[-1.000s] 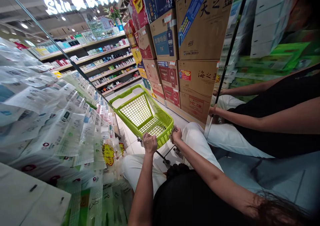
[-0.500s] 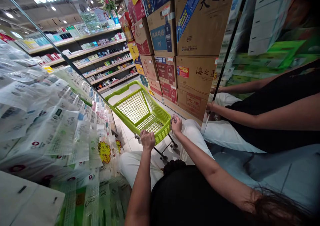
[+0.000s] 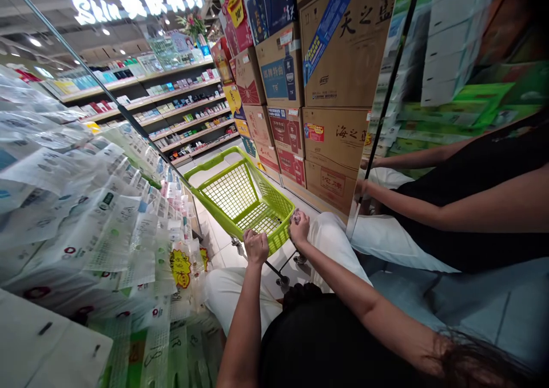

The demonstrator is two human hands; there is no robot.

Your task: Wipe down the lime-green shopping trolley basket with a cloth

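Note:
A lime-green shopping cart (image 3: 229, 189) with a grid-walled basket stands right in front of me. The white floor tiles show through its mesh, and black legs with wheels are under it. At the cart's near left corner, my left hand (image 3: 256, 246) is closed around the near edge. My right hand (image 3: 299, 228) is closed at the near right corner, a little farther forward. Something small and purplish-grey shows at its fingers, too small to name. The bar under both palms is mostly hidden by the fingers.
Plastic-wrapped white packs (image 3: 120, 228) are piled along the left, with yellow price tags (image 3: 180, 268). Stacked cartons (image 3: 330, 131) line the right, beside a mirror panel (image 3: 429, 165) reflecting me. Shelves of small goods (image 3: 180, 108) stand ahead. A narrow tiled floor (image 3: 214, 256) runs between.
The view has tilted up slightly, so the lit sign, cartons and cart sit lower in the picture. Both hands keep their closed hold at the cart.

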